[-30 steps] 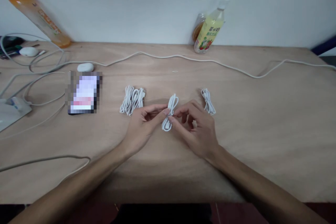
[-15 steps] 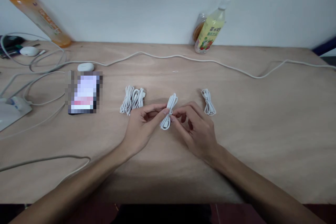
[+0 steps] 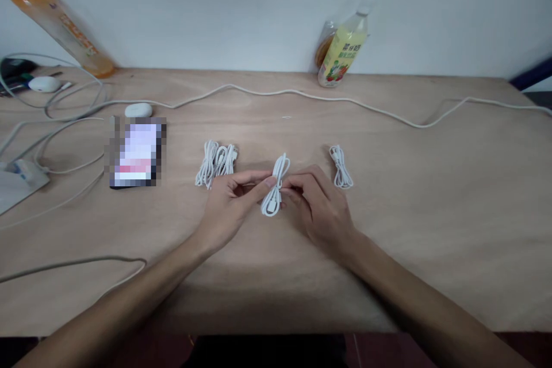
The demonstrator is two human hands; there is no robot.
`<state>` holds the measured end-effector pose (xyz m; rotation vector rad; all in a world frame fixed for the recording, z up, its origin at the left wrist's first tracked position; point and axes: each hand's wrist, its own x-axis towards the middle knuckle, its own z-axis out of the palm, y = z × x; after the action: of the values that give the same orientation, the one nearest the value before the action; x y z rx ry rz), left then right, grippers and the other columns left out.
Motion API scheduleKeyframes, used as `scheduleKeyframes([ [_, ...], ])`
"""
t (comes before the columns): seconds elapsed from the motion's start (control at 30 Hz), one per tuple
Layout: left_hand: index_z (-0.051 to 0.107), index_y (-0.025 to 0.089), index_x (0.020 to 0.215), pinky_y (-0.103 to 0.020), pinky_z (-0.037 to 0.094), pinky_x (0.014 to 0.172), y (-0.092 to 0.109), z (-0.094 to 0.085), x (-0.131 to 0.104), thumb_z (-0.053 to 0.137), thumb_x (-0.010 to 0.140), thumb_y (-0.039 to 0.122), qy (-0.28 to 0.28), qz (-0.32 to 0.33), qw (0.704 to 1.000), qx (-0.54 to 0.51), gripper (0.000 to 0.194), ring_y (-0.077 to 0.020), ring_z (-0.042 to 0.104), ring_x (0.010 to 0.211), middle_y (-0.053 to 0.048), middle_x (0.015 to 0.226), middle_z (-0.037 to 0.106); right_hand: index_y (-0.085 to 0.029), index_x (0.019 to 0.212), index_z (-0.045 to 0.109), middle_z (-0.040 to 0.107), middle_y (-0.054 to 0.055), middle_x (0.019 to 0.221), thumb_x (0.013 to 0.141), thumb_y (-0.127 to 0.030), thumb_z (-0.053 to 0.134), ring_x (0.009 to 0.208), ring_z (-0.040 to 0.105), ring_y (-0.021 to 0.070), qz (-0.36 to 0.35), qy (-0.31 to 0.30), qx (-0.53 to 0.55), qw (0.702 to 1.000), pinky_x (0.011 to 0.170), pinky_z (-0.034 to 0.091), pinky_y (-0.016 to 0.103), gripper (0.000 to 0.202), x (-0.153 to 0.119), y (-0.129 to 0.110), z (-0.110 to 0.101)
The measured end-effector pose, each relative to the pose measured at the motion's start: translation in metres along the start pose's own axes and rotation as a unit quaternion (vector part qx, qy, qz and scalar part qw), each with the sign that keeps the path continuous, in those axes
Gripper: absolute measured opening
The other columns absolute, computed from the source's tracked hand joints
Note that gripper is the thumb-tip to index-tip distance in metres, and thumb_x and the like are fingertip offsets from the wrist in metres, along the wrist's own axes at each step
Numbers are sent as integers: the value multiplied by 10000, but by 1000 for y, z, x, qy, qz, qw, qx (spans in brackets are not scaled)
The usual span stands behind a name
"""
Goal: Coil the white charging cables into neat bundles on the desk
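A white cable, coiled into a narrow bundle with a plug end in its lower loop, is held tilted above the table. My left hand pinches its middle between thumb and fingers. From the right, my right hand has its bent fingertips closed at the bundle's waist, where the coil is gathered; whether they grip a thin tie there I cannot tell. Beyond my left hand lie coiled white cables, side by side and partly covered by it. Another coiled white cable lies past my right hand.
A phone with its screen lit and a white earbud-like case lie at left among loose cords. One long white cord crosses the table's back. An orange drink bottle and a yellow-labelled bottle stand by the wall.
The held bundle has turned slightly, so the plug in its lower loop shows more plainly. My right fingers have curled and the right thumb has gone mostly out of sight. The view has shifted a little.
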<state>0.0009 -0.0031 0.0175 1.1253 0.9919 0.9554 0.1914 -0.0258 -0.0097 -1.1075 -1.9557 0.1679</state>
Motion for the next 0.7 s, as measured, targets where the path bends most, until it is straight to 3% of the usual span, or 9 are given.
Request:
scheduleKeyframes([
  [0.1, 907, 209, 1009, -293, 645, 728, 1, 0, -1, 907, 864, 425, -35, -18, 998, -49, 260, -156, 740, 631, -35, 789, 829, -252, 1010, 690, 746, 54, 918, 1136, -266, 557, 813, 691, 206, -20, 5, -2, 1000, 676, 547, 349, 184, 0, 1, -1],
  [0.2, 911, 220, 1007, -267, 649, 677, 1, 0, -1, 926, 851, 444, -60, -32, 993, -96, 273, -142, 728, 628, -32, 792, 822, -257, 1083, 668, 742, 35, 925, 1104, -216, 626, 792, 692, 186, -22, 24, 24, 999, 658, 560, 320, 62, 0, 1, -2],
  [0.37, 911, 212, 1005, -244, 666, 658, 3, 1, -2, 926, 860, 427, -84, -55, 986, -133, 260, -138, 722, 671, -29, 768, 795, -287, 1229, 677, 760, 42, 1043, 1075, -151, 661, 881, 726, 189, -42, 53, 56, 996, 696, 601, 308, 207, -1, -2, -4],
  [0.57, 908, 189, 974, -227, 669, 641, 6, 2, -2, 942, 842, 425, -101, -62, 982, -146, 273, -137, 734, 657, -34, 771, 795, -305, 1228, 743, 788, 40, 1064, 1040, -99, 685, 871, 744, 197, -26, 58, 86, 994, 708, 635, 332, 285, 1, -4, -4],
  [0.7, 901, 172, 963, -238, 670, 646, 5, 1, -3, 930, 857, 428, -112, -67, 981, -146, 279, -140, 745, 643, -30, 772, 788, -254, 1194, 741, 787, 49, 1038, 1041, -85, 681, 887, 753, 195, -59, 77, 78, 992, 722, 647, 325, 236, 1, -3, -4],
])
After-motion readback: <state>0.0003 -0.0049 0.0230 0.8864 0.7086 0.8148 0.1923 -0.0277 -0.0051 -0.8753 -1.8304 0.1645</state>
